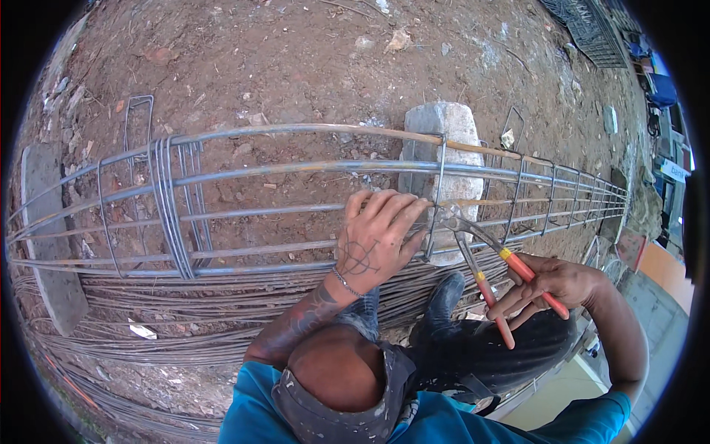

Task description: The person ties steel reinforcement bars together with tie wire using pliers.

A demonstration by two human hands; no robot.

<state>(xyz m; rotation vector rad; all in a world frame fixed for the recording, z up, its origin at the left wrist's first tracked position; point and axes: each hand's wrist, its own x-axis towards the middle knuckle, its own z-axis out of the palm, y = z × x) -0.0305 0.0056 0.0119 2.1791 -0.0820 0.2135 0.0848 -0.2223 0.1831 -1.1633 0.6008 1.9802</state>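
A long rebar cage [274, 170] of steel bars and square stirrups lies across in front of me. My left hand [381, 233] is closed over its bars, fingers curled beside an upright stirrup [441, 166]; the fingertips are partly hidden. In my right hand [551, 285] is a pair of end-cutting pincers [473, 248] with red handles and yellow bands. Their handles are spread apart, and the jaws sit at the stirrup, right beside my left fingers. Any tie wire at the jaws is too small to make out.
A pale concrete block [447, 118] supports the cage in the middle; a board [52, 244] stands under its left end. Bunched loose stirrups [170, 207] hang on the left bars. Long thin rods [207, 307] lie near my boots [446, 296]. Wire mesh [588, 29] is at far right.
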